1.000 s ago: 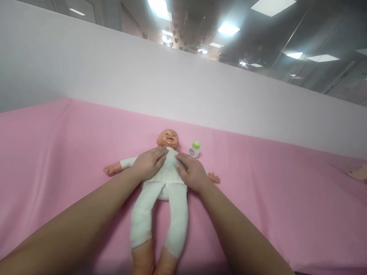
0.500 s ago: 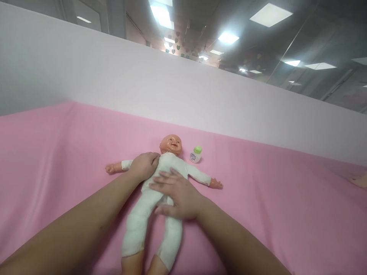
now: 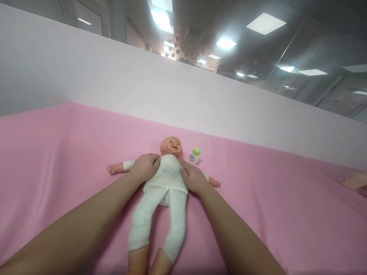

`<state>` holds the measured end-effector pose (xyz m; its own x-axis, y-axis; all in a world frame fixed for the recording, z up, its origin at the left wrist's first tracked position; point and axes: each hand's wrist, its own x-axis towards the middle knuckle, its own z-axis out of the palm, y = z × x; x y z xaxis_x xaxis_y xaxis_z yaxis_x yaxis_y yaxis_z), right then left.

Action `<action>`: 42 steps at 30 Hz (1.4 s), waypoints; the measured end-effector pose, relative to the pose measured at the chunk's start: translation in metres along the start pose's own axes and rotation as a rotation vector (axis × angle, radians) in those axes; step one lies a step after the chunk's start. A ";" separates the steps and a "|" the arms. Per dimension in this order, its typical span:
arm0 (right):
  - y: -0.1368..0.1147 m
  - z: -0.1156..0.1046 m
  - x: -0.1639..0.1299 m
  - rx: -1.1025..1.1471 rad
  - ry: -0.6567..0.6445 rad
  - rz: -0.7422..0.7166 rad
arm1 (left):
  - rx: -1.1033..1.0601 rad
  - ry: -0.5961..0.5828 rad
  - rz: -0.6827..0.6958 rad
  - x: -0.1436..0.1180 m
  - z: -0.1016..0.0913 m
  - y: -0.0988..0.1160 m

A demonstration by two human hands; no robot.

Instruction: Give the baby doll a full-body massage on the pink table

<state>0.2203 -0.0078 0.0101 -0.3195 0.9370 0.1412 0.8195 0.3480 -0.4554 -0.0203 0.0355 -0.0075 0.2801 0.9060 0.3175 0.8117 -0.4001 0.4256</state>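
Note:
A baby doll with a cloth-covered white body lies on its back, head toward the wall and arms spread. My left hand is closed around the doll's upper side by the shoulder at image left, its fingertips partly hidden. On the opposite side, my right hand wraps the other shoulder and upper arm, with the thumb against the chest. Just beyond that hand stands a small clear bottle with a green cap and a printed label, apart from the doll.
Pink sheeting covers the padded surface, with some folds. A low white wall runs along the back, with glass above it reflecting ceiling lights. At the far right edge lies a beige object, partly cut off.
My right hand has gone from lying over the doll's belly up to its shoulder. The doll's legs have shifted slightly to the right. My left hand stays at the other shoulder.

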 end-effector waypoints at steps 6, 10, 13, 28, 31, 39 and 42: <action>0.004 -0.003 0.003 -0.151 -0.026 0.258 | -0.093 0.080 0.013 -0.010 -0.010 0.014; 0.006 0.000 0.006 -0.186 -0.036 0.252 | -0.401 -0.057 0.334 -0.036 -0.023 0.046; 0.007 0.000 0.007 -0.206 -0.052 0.243 | -0.455 -0.248 0.594 -0.053 -0.027 0.072; 0.009 -0.002 0.002 -0.071 0.040 0.138 | -0.162 -0.068 0.311 -0.012 0.003 0.021; 0.007 0.002 0.000 -0.036 0.138 0.031 | -0.124 0.013 0.175 -0.010 0.002 0.015; -0.052 0.003 -0.035 0.121 -0.046 -0.560 | -0.046 -0.007 -0.040 -0.006 -0.006 0.003; -0.075 0.000 -0.046 0.108 -0.226 -0.604 | -0.059 -0.003 -0.022 -0.005 -0.006 0.001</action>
<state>0.1733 -0.0775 0.0378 -0.8105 0.5440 0.2172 0.4158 0.7954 -0.4409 -0.0241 0.0295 -0.0040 0.2642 0.9151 0.3045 0.7860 -0.3873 0.4819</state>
